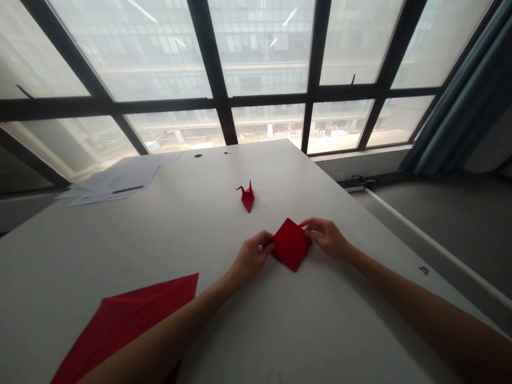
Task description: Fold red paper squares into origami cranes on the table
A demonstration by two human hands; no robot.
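A small folded red paper square point(290, 244) lies on the white table point(200, 240), turned like a diamond. My left hand point(251, 257) pinches its left corner with curled fingers. My right hand point(327, 236) pinches its right corner. Beyond it, toward the window, stands a finished red paper crane point(247, 196), apart from both hands.
A large flat red sheet point(124, 320) lies at the near left, partly under my left forearm. A loose pile of white papers point(116, 182) sits at the far left. The table's right edge drops to a grey floor. Windows run behind.
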